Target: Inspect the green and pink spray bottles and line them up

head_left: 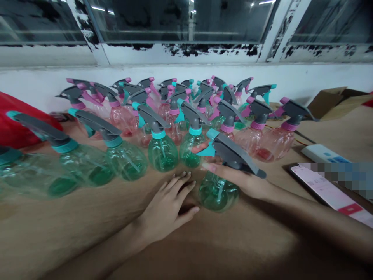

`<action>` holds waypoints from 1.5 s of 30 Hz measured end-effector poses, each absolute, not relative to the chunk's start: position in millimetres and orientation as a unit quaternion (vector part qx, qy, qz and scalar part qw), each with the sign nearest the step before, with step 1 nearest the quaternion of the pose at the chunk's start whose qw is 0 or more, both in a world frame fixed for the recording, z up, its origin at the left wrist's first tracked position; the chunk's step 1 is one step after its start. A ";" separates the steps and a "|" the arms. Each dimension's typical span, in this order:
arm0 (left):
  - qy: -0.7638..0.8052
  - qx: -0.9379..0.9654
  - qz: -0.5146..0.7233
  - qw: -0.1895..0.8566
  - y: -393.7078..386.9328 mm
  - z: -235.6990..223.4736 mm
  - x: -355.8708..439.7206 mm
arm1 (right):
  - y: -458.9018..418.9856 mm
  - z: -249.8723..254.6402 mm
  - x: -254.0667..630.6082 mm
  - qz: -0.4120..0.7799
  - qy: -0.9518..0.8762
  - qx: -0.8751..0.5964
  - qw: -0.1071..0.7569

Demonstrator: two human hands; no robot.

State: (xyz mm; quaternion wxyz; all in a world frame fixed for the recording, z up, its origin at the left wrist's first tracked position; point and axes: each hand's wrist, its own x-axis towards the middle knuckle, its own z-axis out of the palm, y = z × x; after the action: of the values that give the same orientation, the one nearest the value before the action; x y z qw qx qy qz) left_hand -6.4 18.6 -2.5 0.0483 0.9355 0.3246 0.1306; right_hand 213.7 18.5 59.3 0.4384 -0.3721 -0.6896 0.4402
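Observation:
My right hand [241, 179] is wrapped round the neck of a green spray bottle [218, 192] with a grey and turquoise trigger head. That bottle is upright, close in front of the others. Flat on the table, just left of it, lies my left hand [169, 210], its fingers stretched out and nothing in it. Beyond my fingertips stand two more green spray bottles, one at the left [163, 153] and one partly behind my right fingers [190, 149]. Further green bottles [125, 159] continue the row to the left.
Pink spray bottles [271, 142] crowd behind the green ones, up to the white wall [320, 77]. On the right are a phone [326, 186], a white box-shaped device [323, 152] and an open cardboard box [332, 103]. Something red [23, 120] sits at the far left.

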 end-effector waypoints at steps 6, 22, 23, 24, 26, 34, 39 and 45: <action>0.324 0.935 0.134 0.047 19.2 -2.0 -6.4 | 17.9 61.5 212.3 0.415 -0.699 -0.373 0.447; 0.325 0.935 0.132 0.053 19.4 -2.3 -6.7 | 17.1 59.7 213.1 0.397 -0.703 -0.382 0.450; 0.326 0.935 0.130 0.052 19.3 -2.1 -6.7 | 17.2 59.2 213.5 0.398 -0.704 -0.380 0.450; 0.327 0.935 0.128 0.051 19.1 -1.9 -6.7 | 17.2 58.8 213.8 0.399 -0.704 -0.379 0.449; 0.327 0.936 0.124 0.047 19.0 -1.7 -6.8 | 17.4 57.8 214.3 0.400 -0.705 -0.376 0.449; 0.324 0.937 0.123 0.042 20.3 -2.8 -7.0 | 17.9 59.3 212.2 0.410 -0.702 -0.362 0.456; 0.323 0.937 0.125 0.039 19.8 -3.4 -7.4 | 14.3 61.4 215.0 0.367 -0.702 -0.400 0.460; 0.318 0.938 0.130 0.034 19.8 -5.6 -8.2 | 12.1 60.5 217.1 0.334 -0.699 -0.446 0.447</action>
State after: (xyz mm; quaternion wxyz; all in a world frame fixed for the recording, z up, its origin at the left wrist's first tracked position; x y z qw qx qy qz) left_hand -8.2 19.8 -5.6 0.0345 0.9384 0.3181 0.1304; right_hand 217.1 12.1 60.5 0.4470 -0.4465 -0.6994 0.3342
